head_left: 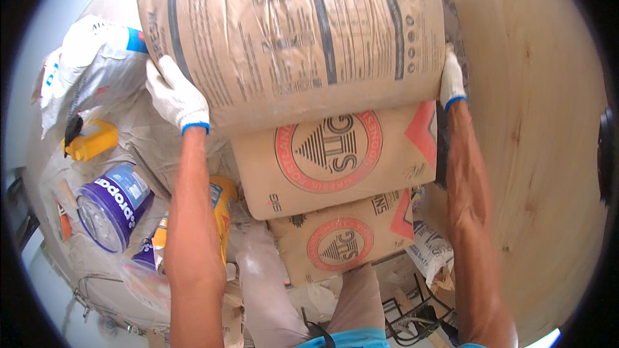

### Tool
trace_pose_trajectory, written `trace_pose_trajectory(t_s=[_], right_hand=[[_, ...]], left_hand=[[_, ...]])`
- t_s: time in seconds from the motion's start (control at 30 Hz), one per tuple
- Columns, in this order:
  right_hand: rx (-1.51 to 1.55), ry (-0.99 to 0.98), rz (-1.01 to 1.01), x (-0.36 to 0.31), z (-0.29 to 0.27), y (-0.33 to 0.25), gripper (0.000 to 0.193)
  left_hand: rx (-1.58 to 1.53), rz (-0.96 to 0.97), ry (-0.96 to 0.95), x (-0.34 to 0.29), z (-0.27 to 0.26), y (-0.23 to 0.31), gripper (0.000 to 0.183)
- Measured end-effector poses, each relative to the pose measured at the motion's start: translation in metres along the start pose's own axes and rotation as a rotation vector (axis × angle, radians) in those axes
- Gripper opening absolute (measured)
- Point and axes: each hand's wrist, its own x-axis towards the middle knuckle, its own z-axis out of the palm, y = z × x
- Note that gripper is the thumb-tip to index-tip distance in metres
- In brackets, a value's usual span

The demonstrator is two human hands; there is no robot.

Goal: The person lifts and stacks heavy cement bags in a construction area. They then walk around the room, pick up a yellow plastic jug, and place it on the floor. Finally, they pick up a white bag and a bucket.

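Observation:
A big brown paper cement bag (284, 32) fills the upper middle, its printed side toward me. My left hand (175, 95), in a white knit glove with a blue cuff, grips its lower left edge. On its right end is my right hand (453, 78), gloved alike, its fingers partly hidden behind the bag. Below the held bag lies a second cement bag (258, 174) with a round red and black emblem. A third cement bag (293, 245) of the same look shows under that one, just ahead of my legs.
On the left are a white plastic sack (106, 58), a yellow bottle (97, 140), a purple bucket (106, 209) and a yellow packet (222, 206). A pale wooden panel (535, 122) takes up the right side. Near my right arm sit a torn white bag (431, 248) and a black metal rack (419, 325).

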Motion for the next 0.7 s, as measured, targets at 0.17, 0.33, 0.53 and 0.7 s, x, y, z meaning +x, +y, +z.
trace_pose_trajectory(t_s=[0.17, 0.33, 0.53, 0.7], right_hand=[[-0.023, 0.326, -0.323, -0.040, -0.004, 0.039, 0.049], [0.044, 0.470, -0.271, -0.083, -0.001, 0.073, 0.032], [-0.594, 0.542, -0.366, -0.078, 0.022, 0.095, 0.053], [-0.948, 0.599, -0.430, -0.077, 0.023, 0.091, 0.053]], left_hand=[[-0.060, -0.036, -0.028, 0.000, -0.001, 0.004, 0.056], [-0.079, -0.050, -0.046, 0.000, 0.001, 0.000, 0.055], [-0.167, -0.031, -0.031, -0.001, 0.006, -0.018, 0.051], [0.111, 0.040, -0.108, 0.039, -0.005, 0.016, 0.046]])
